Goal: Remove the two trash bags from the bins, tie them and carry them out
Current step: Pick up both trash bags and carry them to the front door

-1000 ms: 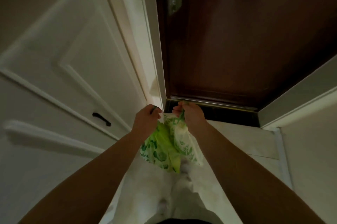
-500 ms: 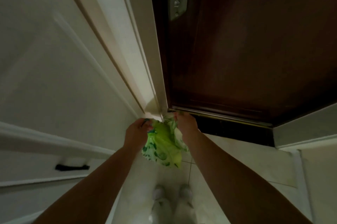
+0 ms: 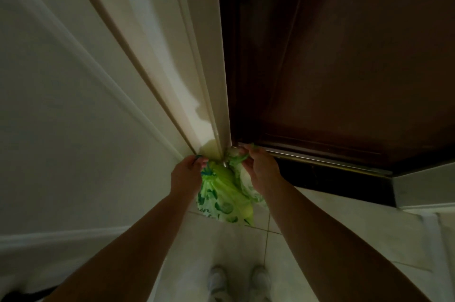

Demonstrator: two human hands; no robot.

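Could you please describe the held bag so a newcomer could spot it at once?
Find the dark brown door and follow its white frame down. There the left hand and right hand pinch the top of a bag. It is bright green with darker print, unlike the pale tiles and white shoes below.

Both bare forearms reach forward and converge. The left hand (image 3: 187, 173) curls its fingers round the gathered top of the green trash bag (image 3: 221, 200). The right hand (image 3: 258, 168) pinches it opposite.

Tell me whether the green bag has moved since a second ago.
No: the green bag still hangs at the foot of the white door frame.
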